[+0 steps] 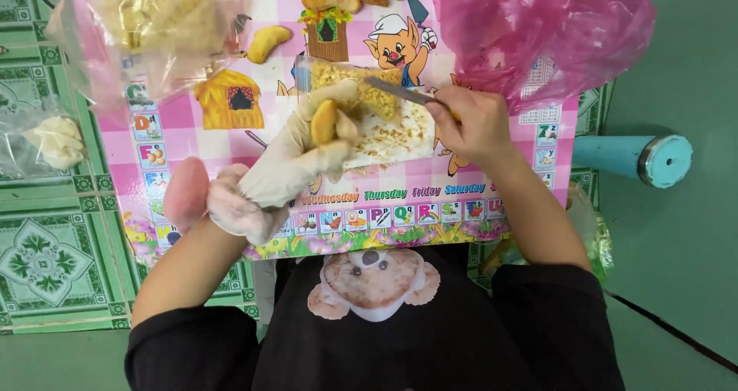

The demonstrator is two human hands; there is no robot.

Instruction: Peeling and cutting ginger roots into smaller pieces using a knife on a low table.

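The pastry (324, 122), a small golden piece, sits clasped in the gloved left hand (296, 156) above the middle of the table (492, 199). Just beside it, the bare right hand (470, 122) grips a thin metal knife (400, 91), its blade reaching over a clear tray (400, 133) of yellow crumbs. Another pastry (268, 43) lies toward the far edge. A clear bag (154, 18) of crumbs sits at the far left corner, a pink bag (538, 29) at the far right corner.
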